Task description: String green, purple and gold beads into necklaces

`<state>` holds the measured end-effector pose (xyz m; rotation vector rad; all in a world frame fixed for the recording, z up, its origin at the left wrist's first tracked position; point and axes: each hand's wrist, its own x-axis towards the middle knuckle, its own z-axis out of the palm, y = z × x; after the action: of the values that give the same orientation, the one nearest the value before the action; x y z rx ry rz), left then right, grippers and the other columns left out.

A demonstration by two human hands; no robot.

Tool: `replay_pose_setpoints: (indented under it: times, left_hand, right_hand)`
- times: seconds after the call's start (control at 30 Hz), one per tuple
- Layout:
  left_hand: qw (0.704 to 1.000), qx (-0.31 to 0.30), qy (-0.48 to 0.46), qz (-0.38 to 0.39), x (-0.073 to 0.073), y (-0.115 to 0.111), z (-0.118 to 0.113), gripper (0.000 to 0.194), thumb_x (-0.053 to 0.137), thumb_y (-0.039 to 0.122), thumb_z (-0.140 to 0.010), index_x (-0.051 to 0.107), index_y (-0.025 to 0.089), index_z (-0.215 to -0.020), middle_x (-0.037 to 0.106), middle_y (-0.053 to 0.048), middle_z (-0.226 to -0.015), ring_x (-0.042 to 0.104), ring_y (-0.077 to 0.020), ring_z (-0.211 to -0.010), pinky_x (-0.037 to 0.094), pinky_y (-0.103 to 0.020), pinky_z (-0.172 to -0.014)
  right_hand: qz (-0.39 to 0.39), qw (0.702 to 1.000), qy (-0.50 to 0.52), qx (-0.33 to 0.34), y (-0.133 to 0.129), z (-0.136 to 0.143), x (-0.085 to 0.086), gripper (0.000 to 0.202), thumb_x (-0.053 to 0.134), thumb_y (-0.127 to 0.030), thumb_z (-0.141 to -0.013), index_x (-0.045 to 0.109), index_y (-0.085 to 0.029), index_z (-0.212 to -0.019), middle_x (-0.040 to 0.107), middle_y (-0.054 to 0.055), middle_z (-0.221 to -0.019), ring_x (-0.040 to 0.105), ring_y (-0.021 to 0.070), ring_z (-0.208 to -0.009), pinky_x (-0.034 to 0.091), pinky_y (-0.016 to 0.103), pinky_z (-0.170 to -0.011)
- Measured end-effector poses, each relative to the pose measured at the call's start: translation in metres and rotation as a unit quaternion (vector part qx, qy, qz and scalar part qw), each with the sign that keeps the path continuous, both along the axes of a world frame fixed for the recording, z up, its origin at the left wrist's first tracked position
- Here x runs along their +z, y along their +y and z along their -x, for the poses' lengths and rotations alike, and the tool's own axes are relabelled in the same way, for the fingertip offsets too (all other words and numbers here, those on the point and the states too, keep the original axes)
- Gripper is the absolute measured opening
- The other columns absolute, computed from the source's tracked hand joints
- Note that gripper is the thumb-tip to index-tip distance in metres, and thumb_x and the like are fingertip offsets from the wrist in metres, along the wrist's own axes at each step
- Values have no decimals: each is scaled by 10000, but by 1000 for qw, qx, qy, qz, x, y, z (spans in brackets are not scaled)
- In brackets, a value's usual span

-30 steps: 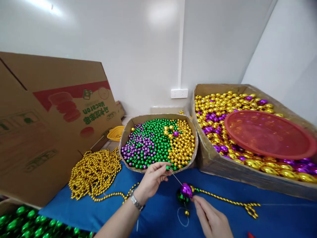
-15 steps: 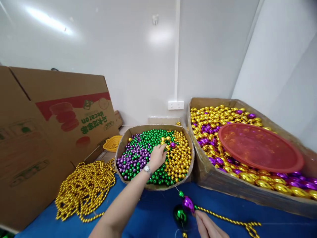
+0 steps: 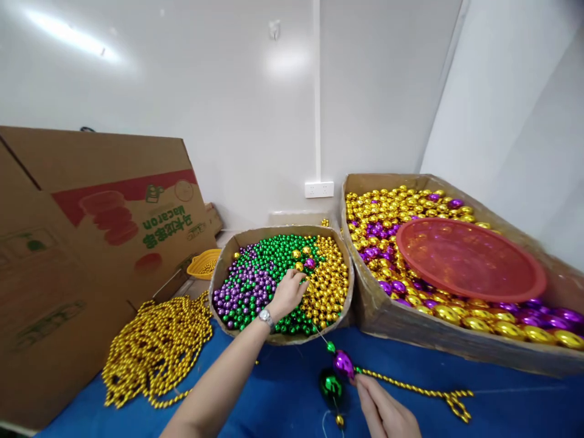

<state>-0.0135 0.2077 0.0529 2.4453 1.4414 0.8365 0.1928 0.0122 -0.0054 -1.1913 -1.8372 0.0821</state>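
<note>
My left hand, a watch on its wrist, reaches into the round cardboard box of green, purple and gold beads. Its fingers are pinched together over the green and gold beads; what they hold is too small to make out. At the lower right, my right hand pinches the end of a large purple bead. That bead is on a thin string with small green beads. A large green bead and a small gold bead hang just left of my right hand.
A heap of gold bead strands lies on the blue cloth beside a large carton. Behind it is a yellow basket. At right, a big box of gold and purple beads holds a red basin.
The view has shifted slightly, moving the boxes a little left and up. My left hand has drawn slightly back from the larger gold beads. My right hand keeps its pinch.
</note>
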Motion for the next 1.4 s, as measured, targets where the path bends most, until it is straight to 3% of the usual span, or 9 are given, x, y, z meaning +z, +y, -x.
replay_pose_setpoints:
  times: [0.23, 0.37, 0.43, 0.57, 0.67, 0.97, 1.2, 1.3, 1.4]
  left_hand:
    - [995, -60, -67, 38, -10, -22, -7, 355, 602, 240, -784, 562, 196, -1135, 598, -92, -1085, 533, -255, -1042, 408, -396, -923]
    - [973, -50, -203, 100, -1, -40, -12, 353, 554, 321, -833, 526, 191, -1160, 586, -88, -1068, 594, -207, -898, 485, -338, -767]
    - [901, -56, -374, 213, 3, -56, -13, 408, 585, 373, -817, 514, 195, -1177, 584, -76, -1036, 616, -182, -828, 499, -300, -692]
    - [699, -68, -612, 364, 6, -89, -12, 383, 642, 428, -774, 584, 188, -1066, 600, -64, -1003, 633, -169, -813, 510, -338, -774]
    - [647, -50, -668, 365, 2, -106, -12, 306, 682, 358, -760, 595, 195, -1005, 619, -29, -906, 633, -150, -789, 496, -376, -848]
    - [647, -33, -683, 337, 1, -131, -8, 320, 729, 306, -713, 624, 191, -991, 612, -38, -974, 628, -176, -880, 480, -370, -886]
    - [746, -20, -600, 287, -11, -148, -15, 396, 741, 251, -695, 593, 196, -1057, 639, -47, -930, 590, -162, -850, 487, -280, -768]
    - [735, -23, -614, 287, -15, -152, -17, 439, 756, 207, -675, 577, 204, -1075, 624, -49, -985, 580, -157, -879, 472, -253, -759]
    - [724, -20, -625, 291, -15, -153, -16, 457, 767, 171, -655, 575, 209, -1068, 601, -37, -977, 574, -139, -859, 465, -238, -748]
  right_hand:
    - [6, 1000, -7, -20, -3, 5, -1, 313, 346, -296, -953, 642, -202, -987, 739, 42, -881, 714, 161, -757, 568, 184, -643]
    - [5, 999, -6, -46, -5, -1, -4, 315, 358, -323, -947, 649, -207, -983, 741, 43, -856, 715, 168, -738, 569, 191, -637]
    - [0, 999, -4, -51, -5, -3, -6, 318, 368, -339, -942, 656, -209, -978, 742, 44, -845, 716, 170, -724, 569, 190, -637]
    - [-11, 999, -11, -47, -6, -1, -9, 321, 375, -338, -941, 666, -206, -970, 741, 43, -852, 716, 170, -720, 570, 194, -645]
    - [-13, 999, -27, -36, -10, 2, -7, 318, 367, -310, -945, 662, -195, -969, 740, 50, -855, 715, 166, -720, 568, 195, -630]
    - [-28, 998, -57, -28, -19, 4, -6, 341, 359, -311, -945, 678, -191, -951, 740, 51, -852, 715, 165, -720, 571, 200, -633]
    - [-10, 998, -57, -35, -20, 13, -6, 285, 336, -290, -955, 603, -191, -964, 727, 49, -817, 705, 159, -677, 551, 214, -595]
    - [86, 996, -7, 0, -21, 18, -6, 248, 300, -268, -964, 541, -211, -946, 688, 13, -714, 673, 126, -577, 517, 181, -511]
    - [122, 991, 24, 38, -21, 16, -5, 231, 318, -270, -957, 539, -222, -1007, 680, 37, -840, 681, 128, -727, 537, 180, -632]
